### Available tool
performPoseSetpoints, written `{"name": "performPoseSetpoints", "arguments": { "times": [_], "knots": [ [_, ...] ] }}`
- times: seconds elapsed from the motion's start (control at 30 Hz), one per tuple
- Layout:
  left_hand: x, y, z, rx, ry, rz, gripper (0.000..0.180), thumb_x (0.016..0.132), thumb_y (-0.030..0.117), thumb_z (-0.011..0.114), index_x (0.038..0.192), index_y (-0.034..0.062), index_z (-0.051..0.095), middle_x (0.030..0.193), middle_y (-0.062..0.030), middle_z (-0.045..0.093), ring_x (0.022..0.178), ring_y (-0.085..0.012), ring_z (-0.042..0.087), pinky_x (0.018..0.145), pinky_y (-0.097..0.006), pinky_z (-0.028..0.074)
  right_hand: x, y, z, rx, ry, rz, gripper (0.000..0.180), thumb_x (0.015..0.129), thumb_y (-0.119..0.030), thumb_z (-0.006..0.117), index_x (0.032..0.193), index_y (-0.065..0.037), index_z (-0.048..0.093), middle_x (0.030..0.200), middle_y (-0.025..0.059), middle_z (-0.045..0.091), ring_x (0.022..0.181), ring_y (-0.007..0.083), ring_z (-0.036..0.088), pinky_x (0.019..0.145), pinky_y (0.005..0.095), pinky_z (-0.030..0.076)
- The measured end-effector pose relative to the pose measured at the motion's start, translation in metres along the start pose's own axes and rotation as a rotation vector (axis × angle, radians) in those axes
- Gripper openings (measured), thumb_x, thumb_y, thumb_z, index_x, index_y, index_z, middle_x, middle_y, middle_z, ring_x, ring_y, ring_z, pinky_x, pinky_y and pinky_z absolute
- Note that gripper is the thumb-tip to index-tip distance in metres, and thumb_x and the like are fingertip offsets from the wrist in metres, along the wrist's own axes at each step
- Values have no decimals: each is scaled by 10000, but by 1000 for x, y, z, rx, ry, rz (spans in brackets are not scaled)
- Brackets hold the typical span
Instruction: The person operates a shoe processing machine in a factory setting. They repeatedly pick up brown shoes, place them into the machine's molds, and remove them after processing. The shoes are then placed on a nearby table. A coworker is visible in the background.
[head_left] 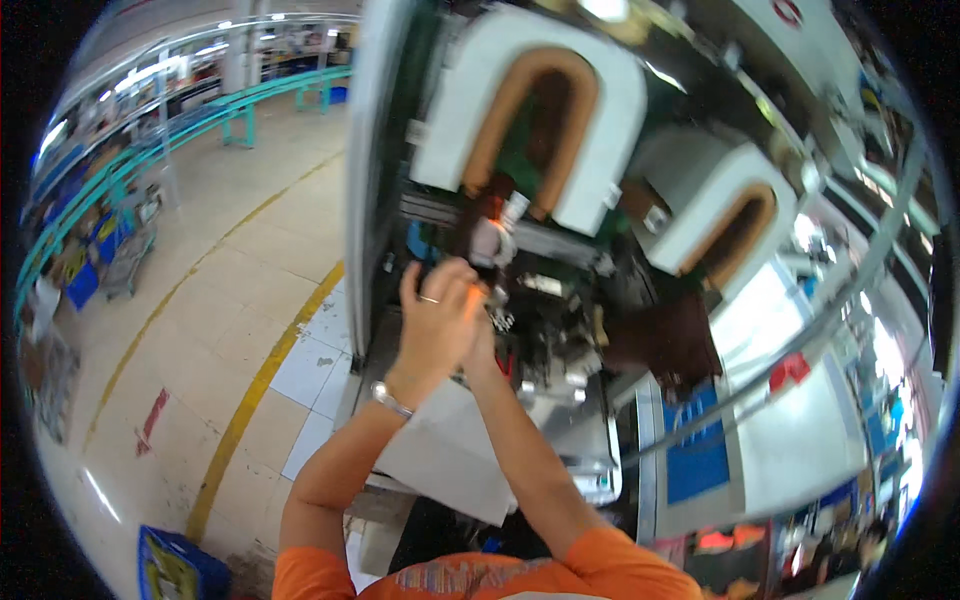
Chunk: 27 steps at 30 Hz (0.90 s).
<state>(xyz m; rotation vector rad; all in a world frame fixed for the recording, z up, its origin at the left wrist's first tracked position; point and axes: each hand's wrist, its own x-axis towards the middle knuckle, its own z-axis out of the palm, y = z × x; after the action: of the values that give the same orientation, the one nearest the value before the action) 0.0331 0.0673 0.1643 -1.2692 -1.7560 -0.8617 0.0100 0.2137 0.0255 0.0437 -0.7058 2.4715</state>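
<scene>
Both hands, left hand (437, 325) over right hand (482, 335), grip unclear, reach into machine (540, 300) w/ moving parts: pinch risk

Two white arch-shaped housings (530, 110) (715, 205), two hands (438, 322) (483, 335), one bracelet (392, 400)

Orange short sleeves, silver bracelet (392, 401) on left wrist, ring (428, 299) on finger
</scene>
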Motion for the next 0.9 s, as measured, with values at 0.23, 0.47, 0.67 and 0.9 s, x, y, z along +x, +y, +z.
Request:
{"name": "performPoseSetpoints", "arguments": {
  "times": [0.23, 0.47, 0.67, 0.9],
  "knots": [
    [-183, -69, -10, -63, 4, -515, 522, 712, 25, 594, 1204, -18, 424, 1239, -195, 437, 1166, -353, 380, 983, -438, 277, -187, -86, 85, -1172, -34, -537, 288, 776, -84, 625, 1042, -25, 529, 1023, 103, 538, 890, 211, 556, 800, 341, 453],
    [-335, -75, 5, -789, -418, -1627, 677, 637, 60, 665, 1215, -42, 327, 1069, -166, 509, 964, -224, 516, 785, -324, 442, -279, -271, 126, -1736, 448, -1362, 285, 681, 61, 604, 953, -7, 550, 932, 115, 516, 716, 171, 487, 654, 277, 398],
    [-378, -102, 25, -340, -361, -1247, 624, 654, 34, 612, 1210, 1, 331, 1029, -150, 517, 872, -247, 543, 652, -329, 464, -246, -305, 131, -2072, 194, -1156, 262, 620, 75, 602, 859, -33, 615, 924, 92, 531, 736, 209, 516, 666, 273, 407],
    [-184, 49, -26, -589, -23, -629, 426, 699, -48, 551, 1117, -21, 476, 1144, -147, 506, 1085, -284, 470, 957, -360, 334, -278, -305, 126, -1921, 380, -1583, 225, 609, 89, 592, 800, -25, 629, 822, 108, 573, 755, 237, 559, 670, 297, 438]
  ]
}}
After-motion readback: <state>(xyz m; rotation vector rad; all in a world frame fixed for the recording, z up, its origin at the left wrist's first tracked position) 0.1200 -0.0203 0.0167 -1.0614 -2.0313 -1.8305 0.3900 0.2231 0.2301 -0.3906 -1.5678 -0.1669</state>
